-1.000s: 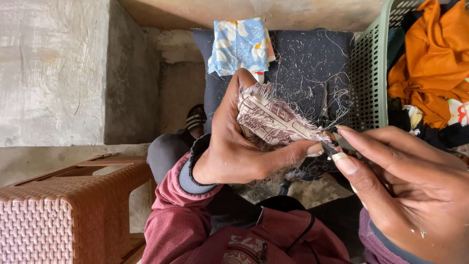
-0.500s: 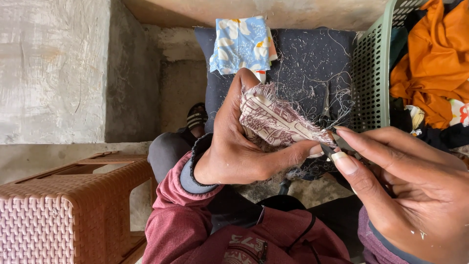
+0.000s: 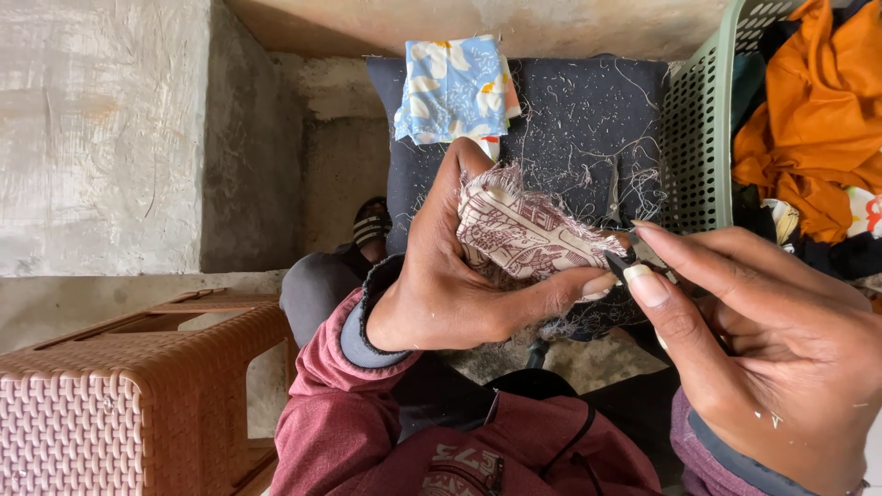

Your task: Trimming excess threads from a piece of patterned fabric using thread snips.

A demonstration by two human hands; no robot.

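Note:
My left hand (image 3: 459, 276) grips a folded piece of maroon and cream patterned cloth (image 3: 524, 230) with frayed, thready edges. The thumb presses the cloth's right end. My right hand (image 3: 763, 340) pinches a small dark thread cutter (image 3: 638, 259) whose tip touches that same end of the cloth. Loose threads hang from the cloth over a dark cushion (image 3: 588, 119) behind it.
A folded blue floral cloth (image 3: 452, 87) lies on the dark cushion. A green plastic basket (image 3: 703, 138) at the right holds orange (image 3: 818, 119) and other clothes. A pink woven plastic stool (image 3: 129, 395) stands at lower left. Concrete walls lie beyond.
Both hands stay nearly still; the cloth has turned slightly in my left hand and the cutter stays at its right end.

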